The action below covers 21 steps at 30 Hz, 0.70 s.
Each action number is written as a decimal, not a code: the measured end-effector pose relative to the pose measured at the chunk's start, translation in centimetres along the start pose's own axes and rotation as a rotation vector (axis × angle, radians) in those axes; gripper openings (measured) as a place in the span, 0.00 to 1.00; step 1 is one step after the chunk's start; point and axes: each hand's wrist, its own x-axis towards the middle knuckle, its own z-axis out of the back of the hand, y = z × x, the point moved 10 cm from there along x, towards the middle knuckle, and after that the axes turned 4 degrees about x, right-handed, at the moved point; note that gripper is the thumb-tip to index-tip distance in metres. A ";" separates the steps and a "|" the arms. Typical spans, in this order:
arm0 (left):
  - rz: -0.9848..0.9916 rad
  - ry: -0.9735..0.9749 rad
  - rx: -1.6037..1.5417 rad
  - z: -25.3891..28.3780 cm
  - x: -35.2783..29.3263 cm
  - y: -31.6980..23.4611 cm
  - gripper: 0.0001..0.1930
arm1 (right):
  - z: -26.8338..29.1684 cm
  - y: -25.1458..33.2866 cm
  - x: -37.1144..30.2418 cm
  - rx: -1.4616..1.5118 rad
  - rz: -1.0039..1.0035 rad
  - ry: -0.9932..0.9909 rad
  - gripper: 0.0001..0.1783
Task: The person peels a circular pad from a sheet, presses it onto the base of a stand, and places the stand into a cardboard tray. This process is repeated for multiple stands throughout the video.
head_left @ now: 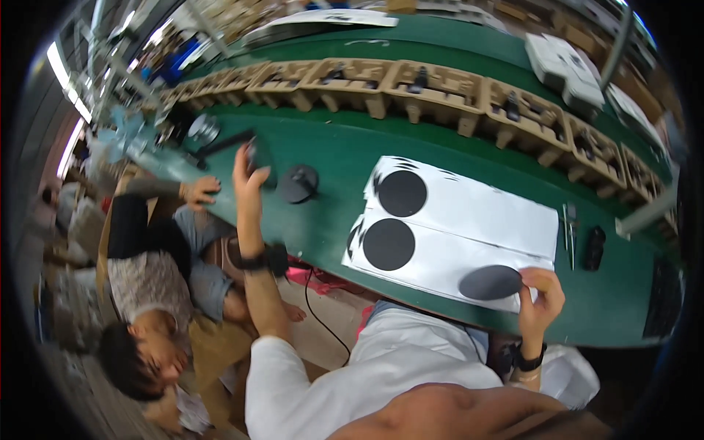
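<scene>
My right hand (541,299) pinches the edge of a thin black disc (488,283), tilted over the near right part of a stack of white sheets (480,213). Two more black discs, one farther (402,193) and one nearer (389,244), lie flat at the stack's left end. My left hand (249,183) is stretched out to the left over the table, its thumb and fingers closed about a dark, blurred round piece (259,156). Just right of it stands a black round base with a raised middle (298,183).
Brown moulded trays (433,92) with black parts line the far side of the green table (330,147). Tweezers (570,235) and a black bottle-like object (595,248) lie at the right. A co-worker (158,293) sits at left, one hand (200,192) at the table edge.
</scene>
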 end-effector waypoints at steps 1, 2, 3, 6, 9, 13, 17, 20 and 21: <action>-0.054 -0.050 -0.195 -1.4 -2.6 -3.1 0.36 | -1.9 0.4 -0.1 0.119 -0.028 0.100 0.09; -0.099 -0.103 -0.395 -3.9 -5.3 -7.0 0.36 | -3.9 1.0 -0.1 0.239 -0.053 0.197 0.09; -0.024 -0.044 -0.513 -6.6 -7.7 -8.4 0.37 | -4.9 1.2 -0.1 0.345 -0.088 0.191 0.09; 0.273 0.131 -0.826 -15.1 -13.8 -9.9 0.39 | -8.1 0.9 -0.5 0.694 -0.259 0.181 0.11; 0.517 0.191 -1.002 -20.8 -17.1 -9.0 0.40 | -11.9 1.5 -2.1 1.105 -0.596 0.207 0.10; 0.564 0.197 -0.999 -22.5 -18.6 -9.3 0.40 | -13.6 1.6 -3.2 1.204 -0.726 0.201 0.07; 0.555 0.231 -0.970 -23.1 -19.2 -9.2 0.39 | -14.2 1.2 -3.8 1.234 -0.770 0.211 0.06; 0.566 0.228 -0.951 -23.5 -19.7 -9.2 0.40 | -13.9 0.9 -4.0 1.222 -0.800 0.209 0.06; 0.580 0.244 -0.964 -23.8 -20.0 -9.3 0.40 | -13.8 0.9 -4.1 1.173 -0.825 0.209 0.07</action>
